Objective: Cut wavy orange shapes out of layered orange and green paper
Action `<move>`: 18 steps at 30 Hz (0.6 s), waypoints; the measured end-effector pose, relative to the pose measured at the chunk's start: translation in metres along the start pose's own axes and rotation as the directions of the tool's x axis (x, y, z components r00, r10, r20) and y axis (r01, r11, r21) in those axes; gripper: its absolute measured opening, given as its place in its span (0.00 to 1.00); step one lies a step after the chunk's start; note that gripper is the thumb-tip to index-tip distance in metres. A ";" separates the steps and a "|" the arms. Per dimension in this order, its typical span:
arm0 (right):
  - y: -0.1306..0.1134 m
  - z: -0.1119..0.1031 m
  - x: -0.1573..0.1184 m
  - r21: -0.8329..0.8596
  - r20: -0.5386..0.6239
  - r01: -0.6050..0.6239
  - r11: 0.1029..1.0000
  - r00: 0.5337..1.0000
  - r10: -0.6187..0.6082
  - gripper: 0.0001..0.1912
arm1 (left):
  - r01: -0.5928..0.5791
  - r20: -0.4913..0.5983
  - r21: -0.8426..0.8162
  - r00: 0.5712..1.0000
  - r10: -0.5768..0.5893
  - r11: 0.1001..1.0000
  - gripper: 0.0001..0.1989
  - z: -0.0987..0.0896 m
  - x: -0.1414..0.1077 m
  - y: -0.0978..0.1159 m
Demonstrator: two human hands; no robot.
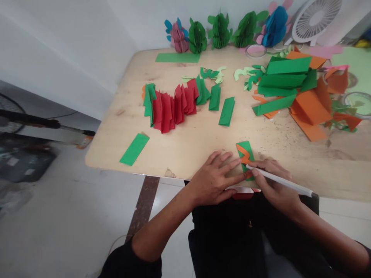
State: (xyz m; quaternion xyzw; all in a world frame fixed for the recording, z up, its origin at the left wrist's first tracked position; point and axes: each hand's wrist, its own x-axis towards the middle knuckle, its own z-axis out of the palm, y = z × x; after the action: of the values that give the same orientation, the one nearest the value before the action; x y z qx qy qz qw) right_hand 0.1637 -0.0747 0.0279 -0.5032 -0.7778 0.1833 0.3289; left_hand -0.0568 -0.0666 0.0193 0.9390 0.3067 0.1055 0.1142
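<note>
My left hand (216, 179) lies with its fingers spread at the table's front edge, fingertips on an orange cut-out (244, 153). That cut-out rests on a green paper piece (246, 146). In my right hand (274, 183) is a white pen (286, 184), its tip at the cut-out's edge over the green paper. A single green strip (135, 149) lies to the left. Behind my hands stand folded red papers (171, 110), with green folded pieces (226, 112) to their right.
Stacked green papers (284, 79) and orange papers (311, 106) lie at the right, among scraps and tape rolls. Honeycomb paper figures (219, 31) and a white fan (315, 19) stand along the back. A green strip (177, 58) lies near the figures.
</note>
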 end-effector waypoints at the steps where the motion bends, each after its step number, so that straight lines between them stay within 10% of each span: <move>1: 0.000 0.000 0.000 -0.003 -0.001 0.004 1.000 1.000 -0.004 0.07 | 0.001 0.000 -0.003 1.000 -0.001 1.000 0.27 0.000 0.000 0.000; 18: -0.003 -0.001 0.004 -0.004 0.005 0.055 0.998 0.998 -0.055 0.07 | 0.002 -0.009 -0.011 1.000 -0.002 1.000 0.24 0.001 0.000 0.000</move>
State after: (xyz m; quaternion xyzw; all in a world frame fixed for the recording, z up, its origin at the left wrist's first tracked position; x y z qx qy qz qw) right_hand 0.1613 -0.0721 0.0316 -0.4818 -0.7926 0.1737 0.3309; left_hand -0.0562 -0.0668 0.0183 0.9376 0.3076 0.1115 0.1178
